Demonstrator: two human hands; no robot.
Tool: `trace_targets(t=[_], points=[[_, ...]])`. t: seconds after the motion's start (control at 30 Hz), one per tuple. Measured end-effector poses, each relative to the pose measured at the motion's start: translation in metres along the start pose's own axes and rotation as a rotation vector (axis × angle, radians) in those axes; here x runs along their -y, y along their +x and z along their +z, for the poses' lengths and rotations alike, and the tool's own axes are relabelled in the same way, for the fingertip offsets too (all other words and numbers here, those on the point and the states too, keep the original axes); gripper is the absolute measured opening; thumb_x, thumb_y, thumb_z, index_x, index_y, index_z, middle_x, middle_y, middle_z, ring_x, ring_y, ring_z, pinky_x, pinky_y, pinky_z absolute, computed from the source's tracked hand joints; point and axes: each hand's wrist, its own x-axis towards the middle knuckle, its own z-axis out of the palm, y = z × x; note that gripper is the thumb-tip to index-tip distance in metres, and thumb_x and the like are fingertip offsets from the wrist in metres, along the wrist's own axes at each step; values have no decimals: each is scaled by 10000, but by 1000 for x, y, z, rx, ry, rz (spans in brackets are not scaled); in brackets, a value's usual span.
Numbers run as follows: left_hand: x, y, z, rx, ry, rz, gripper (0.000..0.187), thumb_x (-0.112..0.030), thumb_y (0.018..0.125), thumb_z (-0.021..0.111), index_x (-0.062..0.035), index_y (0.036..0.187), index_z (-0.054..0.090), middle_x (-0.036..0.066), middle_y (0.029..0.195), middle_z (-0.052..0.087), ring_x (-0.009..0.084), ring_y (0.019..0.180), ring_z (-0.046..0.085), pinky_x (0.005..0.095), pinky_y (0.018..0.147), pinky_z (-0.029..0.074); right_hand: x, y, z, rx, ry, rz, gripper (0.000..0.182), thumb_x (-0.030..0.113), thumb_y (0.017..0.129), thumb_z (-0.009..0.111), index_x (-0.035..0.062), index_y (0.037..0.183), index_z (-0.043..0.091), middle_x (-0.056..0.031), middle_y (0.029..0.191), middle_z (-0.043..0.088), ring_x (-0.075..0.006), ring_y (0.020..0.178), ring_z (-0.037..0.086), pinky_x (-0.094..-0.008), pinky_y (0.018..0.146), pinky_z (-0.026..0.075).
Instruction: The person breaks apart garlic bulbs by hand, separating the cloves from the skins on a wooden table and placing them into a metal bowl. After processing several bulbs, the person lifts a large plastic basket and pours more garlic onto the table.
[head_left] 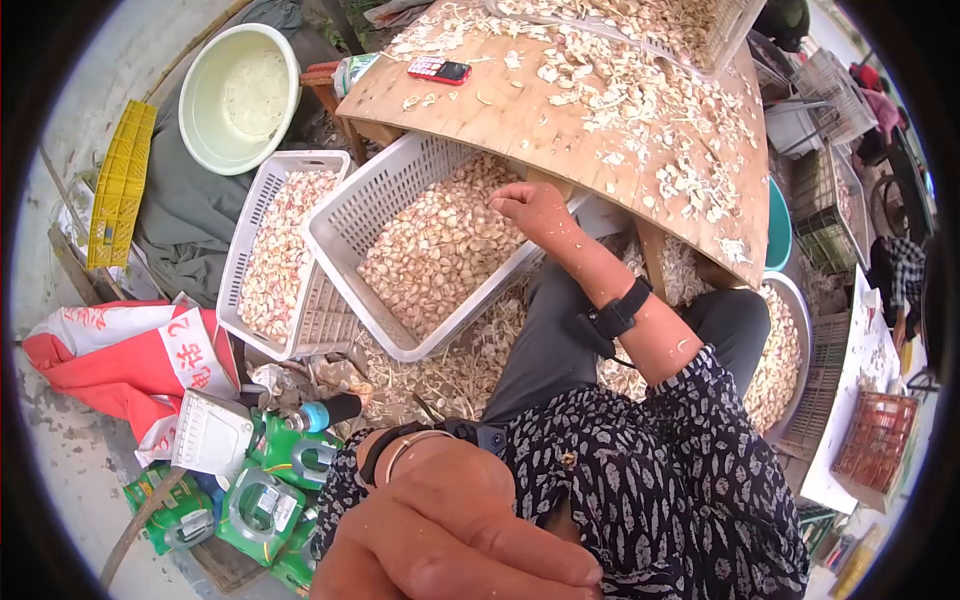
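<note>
My right hand (533, 211) is over the near right edge of a white slatted crate (330, 215), its fingers curled together; whatever is in them, if anything, cannot be made out. Peeled-looking garlic cloves (440, 240) fill much of that crate. Close to the camera at the bottom, my left hand (450, 530) shows its back, with the fingers bent and pressed together. Its palm side is hidden, so its contents do not show. A wooden table (500, 110) with scattered garlic skins (640, 120) lies just beyond my right hand.
A second crate (285, 250) of cloves adjoins the first. A pale green basin (240, 100) stands behind it. On the tabletop are a red phone (439, 70) and another crate (735, 40). Green packages (262, 510) lie left; a metal basin (795, 350) of cloves stands right.
</note>
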Motion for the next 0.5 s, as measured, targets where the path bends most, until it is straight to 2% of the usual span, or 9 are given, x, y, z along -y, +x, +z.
trace_targets(t=[0.07,0.17,0.23,0.3,0.37,0.4,0.43,0.47,0.5], points=[[29,-2,1,57,-104,490,101,-31,799,649,-19,866,575,77,933,555,202,752,604,276,613,555,-2,-15,-25,-58,12,63,218,215,814,637,26,910,688,-58,692,632,-106,648,555,-273,641,459],[29,-4,15,-24,79,395,78,-36,812,642,-23,861,583,38,973,537,192,791,603,296,637,573,-8,-30,-58,-135,32,89,199,191,821,639,20,911,690,-46,683,626,-81,631,527,-253,630,451],[37,-3,22,-69,132,356,73,-37,810,649,-33,853,589,44,967,547,177,792,603,294,642,573,-12,-34,-87,-298,132,91,178,170,828,637,21,908,694,-37,692,637,-80,634,544,-243,628,457],[43,10,21,-112,185,339,70,-37,809,655,-42,844,595,50,960,557,163,793,604,293,648,572,-14,-28,-127,-488,19,44,165,156,833,639,17,901,695,-25,703,646,-75,645,562,-239,622,465],[38,35,11,-52,-190,-323,75,-17,790,671,-58,796,609,55,882,595,152,770,600,262,636,553,-23,-11,-178,-607,-53,62,181,175,830,630,35,924,696,-76,729,672,-134,664,620,-267,631,485],[90,14,-4,30,-275,351,214,-58,819,637,-25,988,511,114,1063,471,230,778,572,248,566,531,-38,5,-208,-619,-235,16,180,176,828,615,45,922,694,-109,749,671,-193,685,632,-300,647,493],[99,15,-6,-102,-153,274,208,-53,819,631,-29,985,509,110,1038,473,210,751,557,227,544,501,-55,21,-232,-628,-418,-33,181,177,826,599,55,920,693,-143,769,669,-252,705,644,-333,663,500],[109,16,-9,-230,-34,201,202,-49,819,626,-33,982,507,107,1013,475,191,724,542,206,522,472,-63,32,-245,-627,-423,-33,181,177,826,599,55,920,693,-143,769,669,-252,705,644,-333,663,500],[120,14,-30,-389,169,171,299,21,791,636,-12,1051,491,141,968,514,214,618,559,311,457,507,-68,42,-257,-552,-659,-96,186,176,813,589,64,926,685,-162,805,657,-296,753,634,-362,686,499]])
